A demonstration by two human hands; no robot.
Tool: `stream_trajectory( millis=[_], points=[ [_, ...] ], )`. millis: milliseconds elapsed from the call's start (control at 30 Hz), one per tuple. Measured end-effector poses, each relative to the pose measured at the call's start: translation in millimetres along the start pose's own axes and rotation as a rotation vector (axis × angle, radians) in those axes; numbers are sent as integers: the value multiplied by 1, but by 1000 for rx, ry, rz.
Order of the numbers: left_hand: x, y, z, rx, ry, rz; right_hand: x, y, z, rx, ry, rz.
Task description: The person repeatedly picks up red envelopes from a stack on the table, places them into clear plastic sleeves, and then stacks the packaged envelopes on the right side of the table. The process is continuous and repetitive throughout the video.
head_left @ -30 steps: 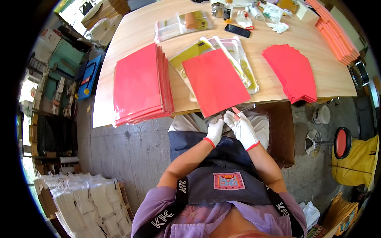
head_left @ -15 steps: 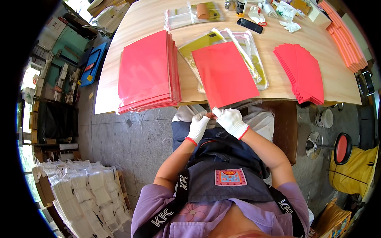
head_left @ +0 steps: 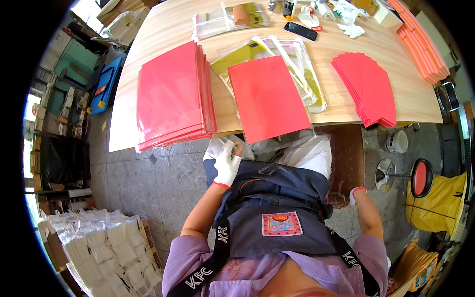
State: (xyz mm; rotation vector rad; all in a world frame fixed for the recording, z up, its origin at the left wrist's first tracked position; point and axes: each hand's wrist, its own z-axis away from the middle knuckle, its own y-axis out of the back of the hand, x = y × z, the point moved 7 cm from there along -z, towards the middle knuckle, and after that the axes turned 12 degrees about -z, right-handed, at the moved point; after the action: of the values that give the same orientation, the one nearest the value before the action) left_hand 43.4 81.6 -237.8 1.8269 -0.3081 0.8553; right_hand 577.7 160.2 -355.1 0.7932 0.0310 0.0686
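Head view: red sheet [head_left: 267,99] half-bagged at the surface [head_left: 346,106] near edge.
Left hand [head_left: 227,163] pinches the clear sleeve [head_left: 277,143] flap (right hand [head_left: 355,194] hangs low, grip unclear); left stack [head_left: 170,96] looks bagged, right stack [head_left: 368,86] remains.

Black phone [head_left: 301,31] on wooden table [head_left: 420,99]; orange stack [head_left: 420,42] right edge; red-seated stool [head_left: 418,177] beside.

Wooden table [head_left: 163,24], red sheet stacks [head_left: 170,96], clear sleeves [head_left: 292,59]
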Motion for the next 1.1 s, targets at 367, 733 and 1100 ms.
stream_trajectory(
  millis=[367, 733, 1100],
  points=[
    [57, 10, -12, 178, -593, -302, -273, 198, 86, 847, 992, -200],
    [-8, -18, 3, -62, 550, 1222, -266, 182, 57, 706, 559, -791],
    [66, 171, -31, 220, -13, 241, -385, 136, 48, -513, 822, -1726]
  ],
)
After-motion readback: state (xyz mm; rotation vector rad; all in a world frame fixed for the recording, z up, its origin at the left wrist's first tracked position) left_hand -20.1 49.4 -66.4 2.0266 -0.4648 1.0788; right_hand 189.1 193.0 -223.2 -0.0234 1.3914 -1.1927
